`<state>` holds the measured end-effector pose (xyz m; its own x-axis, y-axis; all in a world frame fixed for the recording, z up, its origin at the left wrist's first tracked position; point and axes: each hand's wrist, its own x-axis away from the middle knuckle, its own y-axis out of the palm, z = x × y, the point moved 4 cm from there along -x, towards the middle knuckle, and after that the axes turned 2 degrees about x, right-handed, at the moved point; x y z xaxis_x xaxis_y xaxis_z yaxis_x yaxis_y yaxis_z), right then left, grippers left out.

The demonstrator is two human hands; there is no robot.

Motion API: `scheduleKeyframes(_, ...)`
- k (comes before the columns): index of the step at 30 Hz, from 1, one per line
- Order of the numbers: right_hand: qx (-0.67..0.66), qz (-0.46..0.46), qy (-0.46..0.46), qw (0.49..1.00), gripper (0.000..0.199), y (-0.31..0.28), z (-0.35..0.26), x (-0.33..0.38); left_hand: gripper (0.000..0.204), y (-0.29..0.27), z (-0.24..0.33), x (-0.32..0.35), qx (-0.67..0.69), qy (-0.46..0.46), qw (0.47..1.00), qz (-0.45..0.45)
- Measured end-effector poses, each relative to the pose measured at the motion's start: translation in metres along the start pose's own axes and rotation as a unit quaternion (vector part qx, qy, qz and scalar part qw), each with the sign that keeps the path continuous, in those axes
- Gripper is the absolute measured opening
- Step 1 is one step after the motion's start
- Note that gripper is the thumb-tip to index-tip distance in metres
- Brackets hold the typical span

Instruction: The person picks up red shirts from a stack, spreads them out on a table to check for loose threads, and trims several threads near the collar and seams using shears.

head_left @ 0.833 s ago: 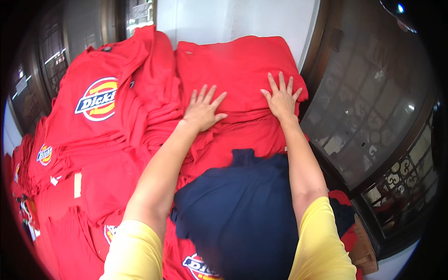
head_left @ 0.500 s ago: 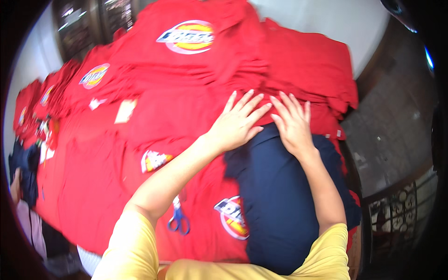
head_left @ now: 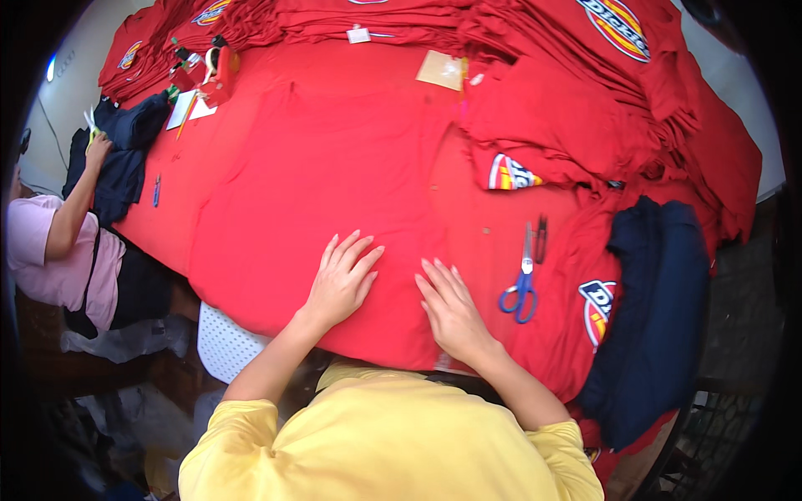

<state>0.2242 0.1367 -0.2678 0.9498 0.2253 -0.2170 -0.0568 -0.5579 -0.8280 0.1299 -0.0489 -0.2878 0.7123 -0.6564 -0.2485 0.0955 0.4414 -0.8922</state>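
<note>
A red T-shirt (head_left: 326,175) lies spread out in front of me on the table, its lower edge near my body. My left hand (head_left: 341,280) rests palm down on it, fingers extended. To the right, my right hand (head_left: 451,309) lies near the shirt's lower right part, also flat, fingers stretched out. Neither hand holds anything. Right of my right hand are blue-handled scissors (head_left: 520,292), with small dark thread snips (head_left: 541,240) by their blades. Farther right lies a dark navy folded garment (head_left: 647,326), partly over a red shirt with a printed logo (head_left: 597,309).
Piles of red shirts (head_left: 568,108) line the far and right sides. A tan card (head_left: 441,70) lies beyond the spread shirt. At the left, a person in a pink top (head_left: 71,242) holds scissors (head_left: 92,125) near navy garments (head_left: 125,159). A red holder (head_left: 219,75) stands nearby.
My hands have left the navy garment and now lie on the spread red shirt, farther left and nearer me. The view has swung left, bringing the other person's upper body into sight.
</note>
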Motion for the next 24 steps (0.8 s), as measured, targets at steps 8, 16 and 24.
scheduleKeyframes(8,0.190,0.057,0.087,0.976,0.052,0.087,-0.033,-0.077,0.064,-0.037,-0.090,0.046,-0.055,-0.054,0.995,-0.068)
scheduleKeyframes(16,0.282,0.199,0.220,0.912,0.036,0.066,0.015,-0.113,0.057,-0.064,-0.235,0.014,-0.196,-0.140,0.966,0.090)
scheduleKeyframes(24,0.165,0.133,0.440,0.872,0.037,0.024,0.033,-0.099,0.046,-0.139,-0.292,0.036,-0.157,-0.377,0.908,0.095)
